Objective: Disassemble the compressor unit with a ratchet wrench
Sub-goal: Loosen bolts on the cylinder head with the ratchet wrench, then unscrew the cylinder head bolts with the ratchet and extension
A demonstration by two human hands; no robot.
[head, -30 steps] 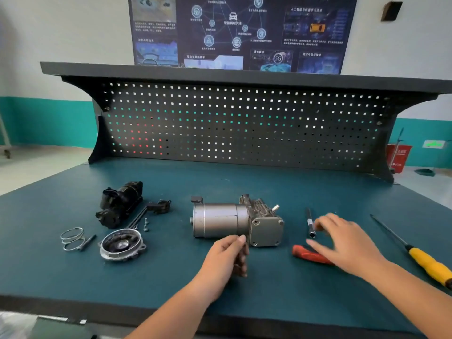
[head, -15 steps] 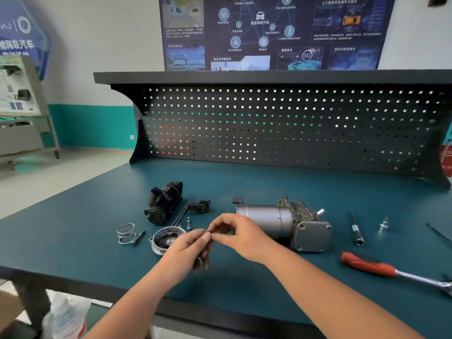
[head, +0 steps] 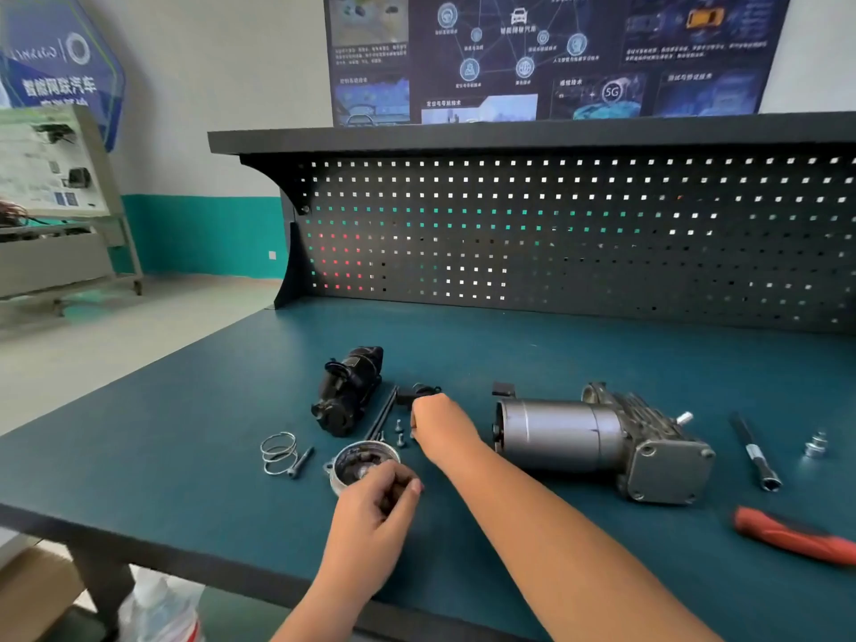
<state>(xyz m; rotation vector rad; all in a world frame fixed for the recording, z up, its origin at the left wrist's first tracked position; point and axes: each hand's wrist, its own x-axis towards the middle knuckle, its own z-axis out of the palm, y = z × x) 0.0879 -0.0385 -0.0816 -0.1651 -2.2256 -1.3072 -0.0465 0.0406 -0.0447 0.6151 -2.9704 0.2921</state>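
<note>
The teal counter (head: 185, 456) carries everything, with a dark pegboard (head: 602, 247) standing along its far edge. The compressor unit (head: 579, 433) lies on its side about midway between the far and near edges, toward the right half, its smooth grey cylinder pointing left and its ribbed head with a square end plate pointing right. The right hand (head: 440, 428) rests on the counter just beside the cylinder's open end, apart from it, while the forearm crosses in front of the unit. Its fingers (head: 419, 414) are curled down and tucked under the palm, so I cannot tell whether they hold anything. The left hand (head: 375, 507) sits nearer the front edge, its fingers (head: 398, 479) curled loosely inward over the rim of a round metal end cap (head: 356, 461). Something dark shows inside the curl, but what it is cannot be told. A black motor part (head: 347, 391) lies behind the cap. The ratchet wrench (head: 783, 532), red-handled, lies near the right front of the counter, well apart from both hands and untouched. An extension bar (head: 755, 451) lies just right of the compressor. A coiled wire spring (head: 278, 451) with a bolt (head: 300, 461) beside it lies left of the cap. Thin dark rods (head: 382, 412) and small screws (head: 399, 426) lie just beside the right fingers, and a small metal fitting (head: 815, 444) sits toward the right edge.
</note>
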